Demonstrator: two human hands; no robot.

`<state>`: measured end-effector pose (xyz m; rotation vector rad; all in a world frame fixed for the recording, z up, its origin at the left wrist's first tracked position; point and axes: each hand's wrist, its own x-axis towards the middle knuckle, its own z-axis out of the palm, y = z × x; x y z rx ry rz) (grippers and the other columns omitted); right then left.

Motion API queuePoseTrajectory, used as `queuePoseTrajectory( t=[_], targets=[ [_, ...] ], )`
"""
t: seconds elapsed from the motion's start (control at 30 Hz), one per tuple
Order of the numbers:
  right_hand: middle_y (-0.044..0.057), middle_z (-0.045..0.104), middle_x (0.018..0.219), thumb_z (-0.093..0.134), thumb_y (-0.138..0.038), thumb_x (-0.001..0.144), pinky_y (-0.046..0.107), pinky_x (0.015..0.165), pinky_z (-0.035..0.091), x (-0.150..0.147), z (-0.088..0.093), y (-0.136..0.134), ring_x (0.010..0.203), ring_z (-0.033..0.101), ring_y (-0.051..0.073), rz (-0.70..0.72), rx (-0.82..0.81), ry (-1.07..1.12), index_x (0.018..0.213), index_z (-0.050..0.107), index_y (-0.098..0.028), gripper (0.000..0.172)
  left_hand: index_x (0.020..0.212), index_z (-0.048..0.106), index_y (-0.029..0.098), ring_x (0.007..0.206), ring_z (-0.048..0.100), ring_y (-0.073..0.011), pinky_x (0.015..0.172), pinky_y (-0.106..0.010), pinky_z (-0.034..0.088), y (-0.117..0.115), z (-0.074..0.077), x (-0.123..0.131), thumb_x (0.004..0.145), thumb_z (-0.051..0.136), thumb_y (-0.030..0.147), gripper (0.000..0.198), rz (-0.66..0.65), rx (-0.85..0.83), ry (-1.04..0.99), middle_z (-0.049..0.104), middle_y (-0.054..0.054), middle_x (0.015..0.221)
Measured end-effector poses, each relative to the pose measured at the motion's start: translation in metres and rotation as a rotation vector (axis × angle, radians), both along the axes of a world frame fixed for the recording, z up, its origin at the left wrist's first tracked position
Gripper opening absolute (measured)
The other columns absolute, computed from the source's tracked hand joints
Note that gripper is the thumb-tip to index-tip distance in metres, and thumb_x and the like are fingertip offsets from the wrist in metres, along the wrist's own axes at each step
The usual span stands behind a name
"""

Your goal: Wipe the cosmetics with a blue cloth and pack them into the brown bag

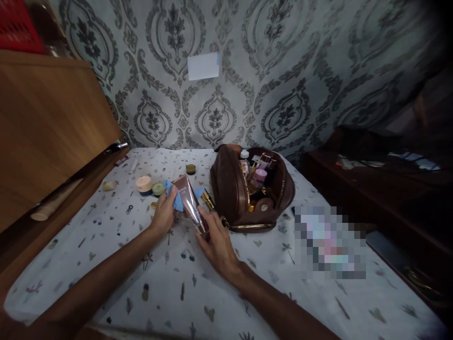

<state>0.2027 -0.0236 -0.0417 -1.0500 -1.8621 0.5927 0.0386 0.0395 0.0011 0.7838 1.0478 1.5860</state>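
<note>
My right hand [217,243] grips the capped lower end of a shiny rose-brown cosmetic tube [188,200], which is tilted with its flat end up and to the left. In my left hand [164,211] a blue cloth [179,202] is bunched against the tube's left side. Just right of the tube, an open brown makeup bag [230,189] stands with bottles and a pink-lidded jar [260,176] inside. Behind my left hand are a green-topped jar [158,189] and a peach-lidded jar [143,185]. A gold-coloured tube [208,199] lies between the cosmetic tube and the bag.
A small dark-gold jar [190,169] sits farther back on the patterned white sheet [141,293]. Small items lie at the back left, near a wooden panel [53,104]. A pixelated object [329,243] is at right. Patterned wallpaper [226,108] rises behind.
</note>
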Motion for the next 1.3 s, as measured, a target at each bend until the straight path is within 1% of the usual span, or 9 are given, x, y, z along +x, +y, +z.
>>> queuePoseTrajectory(
  t=[0.23, 0.47, 0.57, 0.63, 0.73, 0.87, 1.0, 1.17, 1.3],
  targets=[
    [0.013, 0.059, 0.137, 0.059, -0.028, 0.094, 0.048, 0.109, 0.046, 0.001, 0.001, 0.001, 0.127, 0.057, 0.028, 0.023, -0.026, 0.164, 0.149, 0.044, -0.024, 0.057, 0.092, 0.071, 0.017, 0.065, 0.062, -0.0148, 0.059, -0.024, 0.051, -0.002, -0.008, 0.000, 0.071, 0.081, 0.059, 0.048, -0.101, -0.038, 0.024, 0.068, 0.000, 0.077],
    [0.013, 0.054, 0.147, 0.059, -0.042, 0.096, 0.049, 0.109, 0.045, 0.001, 0.004, 0.000, 0.129, 0.055, 0.029, 0.031, -0.162, 0.355, 0.149, 0.046, -0.025, 0.058, 0.096, 0.075, 0.019, 0.108, 0.066, -0.0238, 0.092, -0.028, 0.052, -0.021, -0.010, 0.009, 0.076, 0.080, 0.052, 0.038, -0.346, 0.053, 0.153, 0.075, -0.006, 0.100],
    [0.012, 0.057, 0.142, 0.058, -0.046, 0.096, 0.045, 0.096, 0.054, 0.002, 0.010, 0.000, 0.112, 0.064, 0.026, 0.061, -0.246, 0.432, 0.150, 0.045, -0.026, 0.060, 0.099, 0.075, 0.020, 0.093, 0.068, -0.0207, 0.081, -0.027, 0.054, -0.028, -0.003, 0.014, 0.074, 0.082, 0.048, 0.038, -0.422, 0.082, 0.177, 0.074, -0.005, 0.093],
    [0.011, 0.067, 0.120, 0.057, -0.051, 0.095, 0.038, 0.074, 0.058, 0.003, 0.013, 0.002, 0.086, 0.067, 0.022, 0.104, -0.365, 0.511, 0.151, 0.045, -0.026, 0.062, 0.109, 0.071, 0.021, 0.069, 0.065, -0.0163, 0.062, -0.026, 0.053, -0.031, -0.003, 0.016, 0.077, 0.080, 0.050, 0.045, -0.518, 0.071, 0.171, 0.072, -0.002, 0.082],
    [0.003, 0.065, 0.081, 0.062, -0.059, 0.090, 0.028, 0.047, 0.045, 0.003, 0.016, 0.007, 0.059, 0.061, 0.017, 0.218, -0.576, 0.684, 0.149, 0.047, -0.026, 0.070, 0.117, 0.064, 0.021, 0.052, 0.058, -0.0123, 0.051, -0.025, 0.049, -0.031, -0.010, 0.017, 0.080, 0.076, 0.052, 0.050, -0.611, 0.045, 0.118, 0.068, 0.001, 0.075],
    [-0.002, 0.060, 0.074, 0.069, -0.058, 0.082, 0.022, 0.039, 0.031, 0.002, 0.021, 0.011, 0.047, 0.053, 0.011, 0.348, -0.796, 0.923, 0.144, 0.051, -0.026, 0.071, 0.102, 0.068, 0.019, 0.059, 0.059, -0.0112, 0.058, -0.023, 0.051, -0.026, -0.017, 0.016, 0.072, 0.083, 0.053, 0.048, -0.519, 0.055, 0.067, 0.067, 0.001, 0.075],
    [-0.003, 0.059, 0.072, 0.068, -0.051, 0.082, 0.019, 0.042, 0.028, 0.004, 0.031, 0.010, 0.046, 0.045, 0.008, 0.426, -0.967, 1.029, 0.138, 0.053, -0.027, 0.062, 0.090, 0.070, 0.017, 0.062, 0.058, -0.0098, 0.058, -0.020, 0.049, -0.021, -0.010, 0.016, 0.061, 0.090, 0.054, 0.051, -0.366, 0.044, 0.022, 0.067, 0.001, 0.074],
    [-0.003, 0.055, 0.068, 0.062, -0.048, 0.085, 0.021, 0.043, 0.025, 0.007, 0.039, 0.010, 0.046, 0.034, 0.008, 0.428, -1.050, 1.056, 0.117, 0.061, -0.024, 0.040, 0.078, 0.066, 0.016, 0.049, 0.050, -0.0086, 0.045, -0.021, 0.042, -0.015, -0.007, 0.013, 0.057, 0.088, 0.062, 0.055, -0.225, -0.021, -0.016, 0.059, 0.004, 0.060],
    [-0.003, 0.053, 0.067, 0.060, -0.047, 0.085, 0.021, 0.043, 0.023, 0.007, 0.036, 0.012, 0.046, 0.032, 0.009, 0.448, -1.062, 1.069, 0.100, 0.061, -0.022, 0.029, 0.083, 0.065, 0.017, 0.050, 0.052, -0.0092, 0.045, -0.021, 0.042, -0.003, -0.003, 0.003, 0.060, 0.088, 0.059, 0.054, -0.094, -0.028, -0.074, 0.060, 0.004, 0.063]
  ],
)
